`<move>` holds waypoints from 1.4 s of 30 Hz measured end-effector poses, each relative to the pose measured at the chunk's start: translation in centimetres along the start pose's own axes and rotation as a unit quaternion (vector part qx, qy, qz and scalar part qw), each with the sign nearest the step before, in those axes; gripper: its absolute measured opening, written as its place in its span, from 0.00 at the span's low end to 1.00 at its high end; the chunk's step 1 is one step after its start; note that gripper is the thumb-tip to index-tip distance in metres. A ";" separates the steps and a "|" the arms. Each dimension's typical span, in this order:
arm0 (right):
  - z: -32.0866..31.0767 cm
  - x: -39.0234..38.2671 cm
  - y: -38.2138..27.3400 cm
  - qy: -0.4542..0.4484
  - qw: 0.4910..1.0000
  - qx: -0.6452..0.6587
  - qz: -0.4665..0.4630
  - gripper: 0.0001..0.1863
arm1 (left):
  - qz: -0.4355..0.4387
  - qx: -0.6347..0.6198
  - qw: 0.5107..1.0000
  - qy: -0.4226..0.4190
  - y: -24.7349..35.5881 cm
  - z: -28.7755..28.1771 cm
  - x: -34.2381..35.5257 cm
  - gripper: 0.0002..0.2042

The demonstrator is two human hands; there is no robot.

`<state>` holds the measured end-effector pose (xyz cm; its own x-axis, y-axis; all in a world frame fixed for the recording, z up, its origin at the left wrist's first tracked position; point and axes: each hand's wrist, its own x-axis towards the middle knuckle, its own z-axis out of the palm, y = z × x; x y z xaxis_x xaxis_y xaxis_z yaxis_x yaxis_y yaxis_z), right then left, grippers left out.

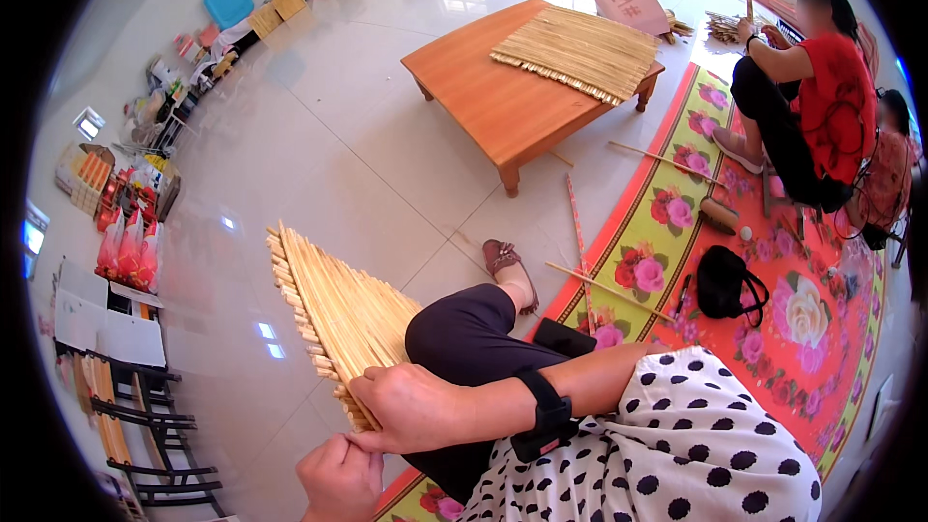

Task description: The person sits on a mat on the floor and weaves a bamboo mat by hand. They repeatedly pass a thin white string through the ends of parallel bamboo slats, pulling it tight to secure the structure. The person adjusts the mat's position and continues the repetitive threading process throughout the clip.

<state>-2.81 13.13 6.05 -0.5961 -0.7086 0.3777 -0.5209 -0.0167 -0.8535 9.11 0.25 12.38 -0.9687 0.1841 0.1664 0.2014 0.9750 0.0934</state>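
Glossy pale tiled floor [319, 126], wide open room. Far left along the wall – clutter: black folding rack [145, 425], red packets [130, 251], stacked boxes [87, 174], a blue stool [228, 0] further back. Centre back, a low wooden table [493, 106] with a straw mat [580, 50] lying across its right end, overhanging the far edge. To the right a red floral mat [764, 280] covers the floor; loose sticks [599, 285] lie on its left border, a black bag [725, 282] mid-mat, a small brush [719, 216] near it. Two other people sit at the mat's far right edge, one in a red top [831, 101], handling more straw.

Left hand [338, 478] at bottom of frame, curled shut, fingertips pinched at the bottom tip of the woven straw panel [338, 314]. Right hand [411, 406] crosses over just above it, fingers closed down over the panel's narrow lower end – clamped on the straws, thumb side hidden. Black wrist strap [549, 414] on the right forearm.

The panel fans up and left from both hands, resting against the person's dark-trousered knee [464, 333], its wide stepped edge out over bare floor. Polka-dot garment [677, 445] bottom right; one foot in a brown shoe [507, 266] on the floor at the mat's left edge.
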 end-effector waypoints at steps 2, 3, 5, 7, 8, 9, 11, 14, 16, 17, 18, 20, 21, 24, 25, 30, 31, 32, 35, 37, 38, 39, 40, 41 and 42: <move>-0.5 0.0 -0.2 -0.023 1.000 0.000 -0.002 0.25 | 0.015 0.026 0.999 -0.039 -0.3 -0.3 -0.4 0.04; -0.7 0.0 -0.1 -0.039 0.999 0.003 -0.008 0.25 | 0.022 0.039 0.997 -0.059 -0.3 -0.5 -0.4 0.05; -1.1 -0.1 0.1 -0.071 0.997 0.009 -0.020 0.24 | 0.065 0.097 0.991 -0.063 0.2 -0.9 -0.3 0.02; -1.5 -0.3 0.5 -0.035 0.997 0.041 -0.057 0.23 | 0.088 0.127 0.985 -0.073 0.5 -0.9 -0.3 0.03; -1.7 -0.5 0.7 -0.018 0.995 0.056 -0.076 0.23 | 0.087 0.129 0.984 -0.081 0.5 -0.8 -0.3 0.04; -1.9 -0.7 0.7 -0.031 0.995 0.051 -0.081 0.22 | 0.088 0.131 0.983 -0.090 0.5 -0.7 -0.3 0.05; -2.5 -1.2 0.8 -0.057 0.993 0.042 -0.092 0.22 | 0.067 0.126 0.982 -0.125 0.8 -0.8 0.1 0.05; -3.1 -2.0 0.1 -0.083 0.994 -0.012 -0.070 0.23 | 0.081 0.107 0.979 -0.152 0.4 -1.5 0.5 0.07; -3.1 -3.0 0.7 -0.050 0.994 -0.056 -0.081 0.24 | 0.089 0.079 0.981 -0.156 -0.1 -1.8 0.7 0.07; -3.2 -3.5 0.8 -0.073 0.989 -0.105 -0.071 0.25 | 0.085 0.065 0.981 -0.161 0.0 -1.9 0.8 0.06; -3.4 -4.1 1.1 -0.080 0.986 -0.123 -0.081 0.26 | 0.100 0.068 0.981 -0.154 0.0 -1.8 1.0 0.07; -2.8 -4.7 1.4 -0.056 0.979 -0.158 -0.119 0.28 | 0.131 0.093 0.979 -0.127 0.0 -1.9 1.1 0.07; -1.7 -4.9 1.4 -0.037 0.979 -0.152 -0.130 0.26 | 0.146 0.112 0.978 -0.102 0.0 -2.0 0.7 0.07; 0.4 -5.3 2.8 0.013 0.977 -0.162 -0.139 0.21 | 0.179 0.136 0.970 -0.094 -0.6 -1.3 0.5 0.07; 1.0 -5.4 3.0 0.027 0.975 -0.165 -0.144 0.19 | 0.190 0.143 0.967 -0.087 -0.9 -1.1 0.3 0.07; 1.2 -6.0 2.6 0.025 0.972 -0.169 -0.159 0.16 | 0.202 0.099 0.970 -0.094 -1.6 -0.8 0.4 0.07; 1.2 -6.1 2.6 0.023 0.971 -0.174 -0.160 0.16 | 0.204 0.087 0.971 -0.093 -1.7 -0.7 0.5 0.07; 1.2 -6.2 2.6 0.024 0.970 -0.177 -0.164 0.16 | 0.206 0.076 0.971 -0.091 -1.8 -0.5 0.5 0.07; 1.0 -6.3 2.8 0.019 0.966 -0.189 -0.177 0.17 | 0.216 0.055 0.971 -0.090 -2.5 -0.4 0.4 0.07; 1.0 -6.1 2.8 0.015 0.963 -0.189 -0.191 0.17 | 0.225 0.062 0.967 -0.105 -3.1 -0.9 -0.1 0.08; 1.2 -6.1 2.8 0.014 0.962 -0.191 -0.194 0.17 | 0.223 0.064 0.967 -0.103 -3.2 -1.0 -0.3 0.08; 1.4 -6.0 2.8 0.015 0.961 -0.193 -0.198 0.17 | 0.221 0.066 0.968 -0.102 -3.2 -1.1 -0.6 0.08; 1.6 -5.9 2.8 0.015 0.960 -0.194 -0.202 0.17 | 0.219 0.068 0.968 -0.100 -3.2 -1.2 -0.8 0.08; 1.6 -5.9 2.8 0.015 0.959 -0.196 -0.202 0.17 | 0.218 0.065 0.968 -0.102 -3.3 -1.3 -0.8 0.08; 1.5 -5.9 2.8 0.014 0.959 -0.198 -0.203 0.17 | 0.217 0.061 0.969 -0.102 -3.3 -1.2 -0.7 0.08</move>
<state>0.16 16.22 0.94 -0.3094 -0.6806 0.6642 -0.9011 -0.0134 -0.4335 9.32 -3.27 13.13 -0.8075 0.5889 -0.0340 0.5899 0.8052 -0.0604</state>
